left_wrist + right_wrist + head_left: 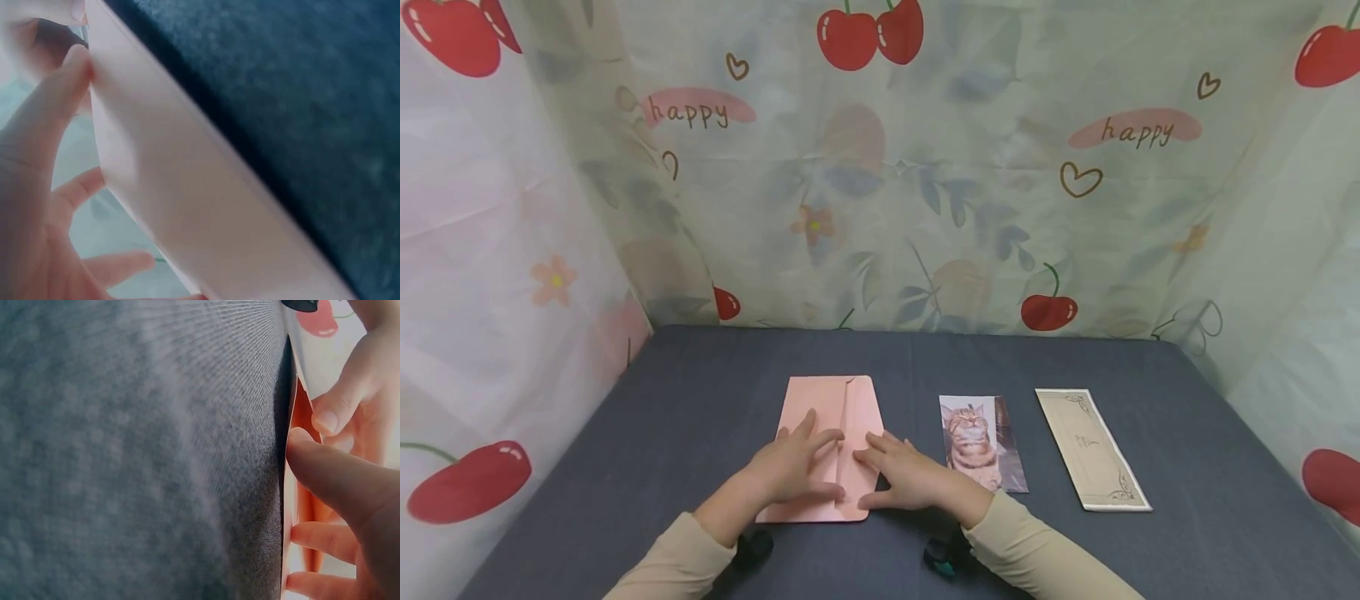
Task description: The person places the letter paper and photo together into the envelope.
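A pink paper folder (820, 398) with a lengthwise panel edge near its middle lies in front of me in the head view. My left hand (788, 467) is spread over its left half, fingertips at that inner edge. In the left wrist view the left thumb (69, 81) touches the pink paper's edge. My right hand (906, 477) lies over the folder's right part, fingers extended. The right wrist view has the right thumb (312, 450) and fingertips against a slightly raised pink panel, with an orange-lit gap behind it.
A cat photo (972, 442) lies right of the folder, partly behind the right wrist. Farther right is a beige printed card (1090, 450) with ornamented corners. The dark cloth-covered table (700, 375) is bordered by patterned curtains (910, 200). Dark devices hang under both wrists.
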`<move>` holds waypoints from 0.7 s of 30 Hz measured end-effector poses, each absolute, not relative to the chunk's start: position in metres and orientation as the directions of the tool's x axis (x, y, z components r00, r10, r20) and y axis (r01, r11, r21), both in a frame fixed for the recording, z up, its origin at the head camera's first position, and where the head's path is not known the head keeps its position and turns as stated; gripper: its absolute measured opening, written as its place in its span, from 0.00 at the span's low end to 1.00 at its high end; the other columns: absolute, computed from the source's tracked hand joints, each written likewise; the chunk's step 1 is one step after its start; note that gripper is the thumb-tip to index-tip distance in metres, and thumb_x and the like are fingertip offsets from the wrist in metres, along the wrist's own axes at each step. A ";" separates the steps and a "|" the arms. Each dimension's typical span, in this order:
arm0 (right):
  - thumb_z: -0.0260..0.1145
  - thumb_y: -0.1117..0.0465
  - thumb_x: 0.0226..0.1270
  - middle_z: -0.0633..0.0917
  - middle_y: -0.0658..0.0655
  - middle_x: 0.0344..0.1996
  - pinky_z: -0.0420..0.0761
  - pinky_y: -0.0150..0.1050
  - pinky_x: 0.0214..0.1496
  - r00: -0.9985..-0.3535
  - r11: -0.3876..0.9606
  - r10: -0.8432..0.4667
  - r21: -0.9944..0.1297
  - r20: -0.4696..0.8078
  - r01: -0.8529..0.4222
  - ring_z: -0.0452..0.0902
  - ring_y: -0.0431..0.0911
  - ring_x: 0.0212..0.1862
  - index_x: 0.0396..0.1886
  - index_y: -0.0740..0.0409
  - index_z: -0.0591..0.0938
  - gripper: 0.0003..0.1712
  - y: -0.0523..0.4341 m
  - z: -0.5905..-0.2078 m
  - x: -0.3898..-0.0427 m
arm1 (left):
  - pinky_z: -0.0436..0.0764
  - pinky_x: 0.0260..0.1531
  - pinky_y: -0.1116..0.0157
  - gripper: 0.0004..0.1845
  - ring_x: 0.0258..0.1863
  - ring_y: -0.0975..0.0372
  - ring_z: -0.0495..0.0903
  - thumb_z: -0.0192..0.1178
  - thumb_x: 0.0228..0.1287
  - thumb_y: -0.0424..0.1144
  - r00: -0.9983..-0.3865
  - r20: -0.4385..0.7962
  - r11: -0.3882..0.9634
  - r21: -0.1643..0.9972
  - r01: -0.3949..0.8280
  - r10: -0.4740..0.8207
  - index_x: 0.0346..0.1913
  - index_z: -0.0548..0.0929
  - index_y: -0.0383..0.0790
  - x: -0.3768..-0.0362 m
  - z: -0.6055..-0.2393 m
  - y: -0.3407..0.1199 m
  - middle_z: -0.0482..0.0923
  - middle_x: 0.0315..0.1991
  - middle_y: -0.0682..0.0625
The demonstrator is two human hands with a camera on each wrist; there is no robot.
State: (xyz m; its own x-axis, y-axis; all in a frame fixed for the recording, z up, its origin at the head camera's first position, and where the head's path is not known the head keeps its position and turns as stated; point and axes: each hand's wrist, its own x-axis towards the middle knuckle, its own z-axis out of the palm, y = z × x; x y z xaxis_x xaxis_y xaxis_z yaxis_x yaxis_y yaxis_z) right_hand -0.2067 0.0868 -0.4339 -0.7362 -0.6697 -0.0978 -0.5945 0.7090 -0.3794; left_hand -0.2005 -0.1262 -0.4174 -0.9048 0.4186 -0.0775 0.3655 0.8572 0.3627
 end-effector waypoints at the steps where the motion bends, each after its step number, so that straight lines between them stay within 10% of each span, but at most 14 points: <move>1: 0.66 0.44 0.57 0.64 0.67 0.68 0.60 0.65 0.65 -0.736 0.709 -0.670 -0.381 -0.098 -0.594 0.54 0.64 0.71 0.63 0.58 0.71 0.38 0.087 -0.434 -0.207 | 0.67 0.55 0.36 0.39 0.59 0.33 0.68 0.68 0.44 0.62 -0.901 -0.072 0.852 0.365 0.375 0.428 0.61 0.71 0.52 -0.201 -0.417 -0.127 0.54 0.69 0.28; 21: 0.65 0.44 0.59 0.62 0.67 0.69 0.57 0.65 0.67 -0.729 0.704 -0.673 -0.410 -0.127 -0.579 0.52 0.64 0.71 0.65 0.58 0.69 0.38 0.089 -0.430 -0.207 | 0.64 0.60 0.40 0.49 0.60 0.38 0.70 0.74 0.29 0.63 -0.861 -0.076 0.816 0.370 0.444 0.503 0.61 0.69 0.50 -0.207 -0.416 -0.136 0.60 0.67 0.29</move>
